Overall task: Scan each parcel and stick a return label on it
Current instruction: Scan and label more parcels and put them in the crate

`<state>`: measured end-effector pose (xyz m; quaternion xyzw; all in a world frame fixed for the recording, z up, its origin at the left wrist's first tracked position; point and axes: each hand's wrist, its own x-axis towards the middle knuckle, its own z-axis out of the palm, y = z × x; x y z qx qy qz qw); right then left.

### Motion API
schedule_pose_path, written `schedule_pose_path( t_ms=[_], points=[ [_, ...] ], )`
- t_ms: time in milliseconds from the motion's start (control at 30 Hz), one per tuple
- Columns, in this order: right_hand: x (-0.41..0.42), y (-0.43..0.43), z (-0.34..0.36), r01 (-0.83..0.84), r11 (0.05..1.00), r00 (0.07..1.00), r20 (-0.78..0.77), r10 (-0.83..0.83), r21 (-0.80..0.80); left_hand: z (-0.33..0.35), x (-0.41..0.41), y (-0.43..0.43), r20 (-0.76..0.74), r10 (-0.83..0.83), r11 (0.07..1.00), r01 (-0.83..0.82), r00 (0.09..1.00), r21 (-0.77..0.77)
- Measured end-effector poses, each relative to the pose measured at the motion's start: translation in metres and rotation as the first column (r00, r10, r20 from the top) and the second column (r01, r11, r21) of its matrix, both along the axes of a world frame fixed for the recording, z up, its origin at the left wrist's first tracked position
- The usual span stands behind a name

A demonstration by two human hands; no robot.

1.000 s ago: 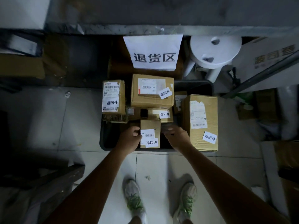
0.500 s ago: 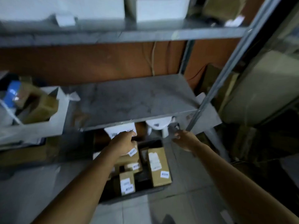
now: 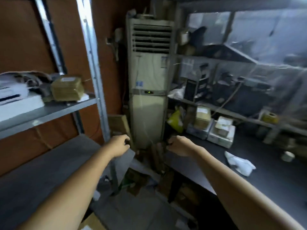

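Observation:
My left hand (image 3: 118, 145) and my right hand (image 3: 178, 146) hang side by side in front of me, fingers curled in and nothing in either. A taped cardboard parcel (image 3: 66, 88) lies on the metal shelf (image 3: 49, 112) at the left. Another brown parcel (image 3: 201, 117) stands at the back of the black table (image 3: 265, 171) on the right, beside white trays (image 3: 221, 135) with more boxes. The bin of labelled parcels is out of view. The picture is blurred.
A tall floor air conditioner (image 3: 149, 80) stands straight ahead between the shelf upright (image 3: 93, 72) and the table. A grey lower shelf (image 3: 41, 171) lies under my left arm. A crumpled white bag (image 3: 239, 164) and a tape roll (image 3: 287, 156) sit on the table.
My view has swung up from the bin of labelled parcels and round to the right. Both hands have left the small parcel in the bin and now hang empty in the air.

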<state>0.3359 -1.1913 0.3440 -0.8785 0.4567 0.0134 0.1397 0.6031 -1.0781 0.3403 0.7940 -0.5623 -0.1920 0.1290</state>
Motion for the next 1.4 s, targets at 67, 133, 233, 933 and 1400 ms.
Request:
schedule_pose_path(
  t_ms=[67,133,233,933,1400],
  points=[
    [-0.061,-0.016,0.010,0.119,0.993,0.993,0.029,-0.119,0.006,0.009,-0.056,-0.039,0.026,-0.069,0.997,0.070,0.997,-0.040],
    [-0.121,-0.034,0.014,0.189,0.982,0.982,0.022,-0.189,0.001,0.012,-0.116,-0.075,0.047,-0.135,0.988,0.138,0.990,-0.062],
    [-0.206,-0.063,0.015,0.259,0.966,0.965,0.046,-0.258,-0.021,0.012,-0.204,-0.124,0.037,-0.223,0.972,0.225,0.974,-0.064],
    [-0.408,-0.309,-0.039,0.521,0.836,0.797,0.255,-0.548,0.171,-0.038,-0.429,-0.388,0.053,-0.291,0.949,0.296,0.955,-0.110],
    [-0.351,-0.508,-0.158,0.667,0.620,0.549,0.290,-0.784,0.413,-0.154,-0.424,-0.606,-0.195,-0.246,0.969,0.239,0.949,-0.058]
  ],
)
